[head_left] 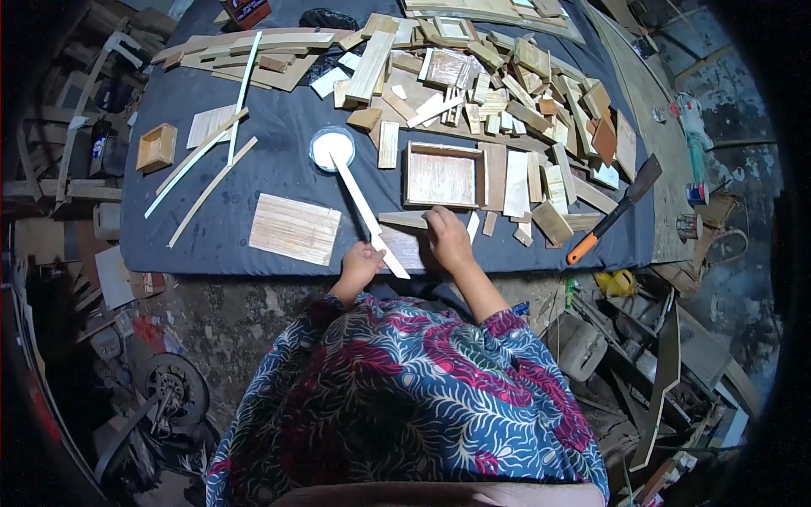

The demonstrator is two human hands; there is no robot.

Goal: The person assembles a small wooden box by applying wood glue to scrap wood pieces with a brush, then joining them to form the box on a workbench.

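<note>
My left hand (361, 262) is at the table's front edge, its fingers closed on a long pale wooden stick (359, 198). The far end of that stick rests in a round tub of white paste (325, 149). My right hand (448, 241) pinches the right end of a narrow wooden strip (404, 220). Beneath the strip lies a flat wooden board (410, 249), partly covered by the stick and my hands. Just beyond my right hand stands an open rectangular wooden box (442, 176). Another thin wooden board (296, 229) lies flat to the left.
Offcuts (524, 101) are heaped across the back and right of the cloth-covered table (279, 169). A machete with an orange handle (583, 248) lies near the right edge. On the left are a small wooden tray (157, 148) and long thin strips (211, 193).
</note>
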